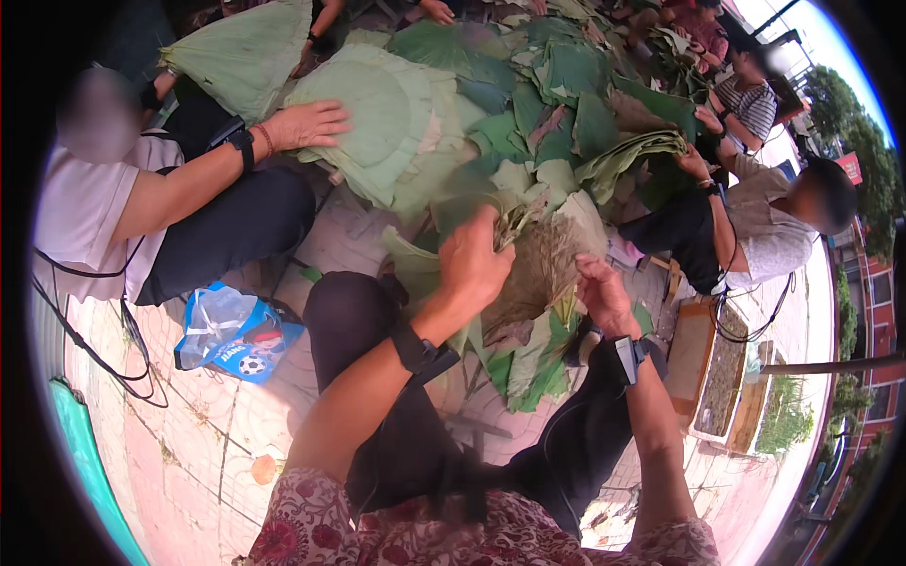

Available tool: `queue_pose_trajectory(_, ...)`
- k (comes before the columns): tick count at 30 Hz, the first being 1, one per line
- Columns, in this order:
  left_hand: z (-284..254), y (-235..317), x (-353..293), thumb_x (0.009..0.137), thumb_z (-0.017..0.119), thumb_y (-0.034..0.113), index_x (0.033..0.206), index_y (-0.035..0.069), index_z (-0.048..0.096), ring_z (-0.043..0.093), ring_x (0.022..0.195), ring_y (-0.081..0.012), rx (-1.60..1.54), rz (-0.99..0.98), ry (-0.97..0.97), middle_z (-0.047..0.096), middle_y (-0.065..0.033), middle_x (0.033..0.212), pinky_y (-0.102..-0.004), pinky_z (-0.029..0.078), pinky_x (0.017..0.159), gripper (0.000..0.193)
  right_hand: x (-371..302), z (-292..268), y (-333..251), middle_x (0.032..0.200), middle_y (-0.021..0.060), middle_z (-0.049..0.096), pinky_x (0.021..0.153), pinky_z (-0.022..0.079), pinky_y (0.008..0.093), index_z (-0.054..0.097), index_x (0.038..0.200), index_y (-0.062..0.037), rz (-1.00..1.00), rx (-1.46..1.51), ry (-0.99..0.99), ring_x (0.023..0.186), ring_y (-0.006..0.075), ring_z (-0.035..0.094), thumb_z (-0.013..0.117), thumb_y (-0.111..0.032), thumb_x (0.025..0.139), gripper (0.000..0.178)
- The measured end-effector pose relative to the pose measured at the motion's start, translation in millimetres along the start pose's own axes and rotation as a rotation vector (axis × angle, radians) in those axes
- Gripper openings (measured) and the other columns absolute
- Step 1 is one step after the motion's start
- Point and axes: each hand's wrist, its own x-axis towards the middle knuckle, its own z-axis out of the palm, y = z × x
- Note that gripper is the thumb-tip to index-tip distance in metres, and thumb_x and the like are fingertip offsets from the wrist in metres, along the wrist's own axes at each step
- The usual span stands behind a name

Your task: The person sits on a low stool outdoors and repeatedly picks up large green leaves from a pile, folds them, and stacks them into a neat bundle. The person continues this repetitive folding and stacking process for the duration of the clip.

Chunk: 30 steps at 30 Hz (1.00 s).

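Between my knees hangs a withered brown lotus leaf [545, 278], with green folded lotus leaves [533, 363] beneath it. My left hand [475, 261] is closed in a fist around the gathered edge of the leaf. On the other side, my right hand [607, 295] has its thumb and fingers pinched at the brown leaf's right edge; the exact grip is partly hidden. Just ahead spreads a big heap of green lotus leaves [557, 123]. Flat pale leaves [373, 132] lie stacked at its left.
At left a seated person [104, 189] rests a hand on the pale stack. Another person at right [779, 222] holds folded leaves [632, 156]. More people sit at the far side. A blue bag [236, 330] lies on the paving; a planter box [722, 373] stands at right.
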Motion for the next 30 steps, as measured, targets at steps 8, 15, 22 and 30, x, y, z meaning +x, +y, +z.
queue_pose_trajectory(8, 41, -19, 1, 0.074, 0.068, 0.005, 0.108, -0.005, 0.061, 0.068, 0.091, -0.0416, -0.066, -0.086, -0.105, 0.069, -0.0252, 0.096, -0.0456, 0.052, 0.078, 0.036, -8, 73, -9, 0.146, 0.0179, 0.050, 0.113, 0.038, 0.0428, 0.030, 0.153, -0.0047, -0.133, 0.270, -0.297, 0.136, 0.0281, 0.049, 0.067, -0.019, 0.090, 0.075)
queue_pose_trajectory(15, 57, -26, 18, 0.080, 0.067, -0.002, 0.107, -0.004, 0.063, 0.064, 0.083, -0.0151, -0.343, -0.128, -0.132, 0.068, -0.0102, 0.093, -0.0305, 0.052, 0.071, 0.028, -25, 93, -18, 0.147, 0.0151, 0.046, 0.112, 0.039, 0.0437, 0.040, 0.149, -0.0043, -0.602, -0.632, -0.270, 0.138, 0.0280, 0.045, 0.081, -0.028, 0.082, 0.082)
queue_pose_trajectory(22, 71, -2, 16, 0.084, 0.069, 0.002, 0.117, -0.005, 0.059, 0.064, 0.090, -0.0158, -0.439, -0.106, -0.234, 0.067, -0.0113, 0.104, -0.0297, 0.052, 0.077, 0.034, 3, 50, -9, 0.123, 0.0107, 0.065, 0.102, 0.047, 0.0371, 0.060, 0.130, -0.0017, -0.422, -0.333, -0.167, 0.121, 0.0243, 0.060, 0.059, -0.030, 0.098, 0.043)
queue_pose_trajectory(30, 74, 11, 10, 0.088, 0.064, 0.003, 0.123, -0.005, 0.056, 0.060, 0.107, -0.0178, -0.665, -0.188, -0.263, 0.065, -0.0112, 0.117, -0.0309, 0.046, 0.093, 0.036, -14, 56, -15, 0.125, 0.0109, 0.063, 0.104, 0.046, 0.0384, 0.060, 0.122, -0.0001, -0.535, -0.172, -0.108, 0.118, 0.0249, 0.059, 0.062, -0.014, 0.091, 0.034)
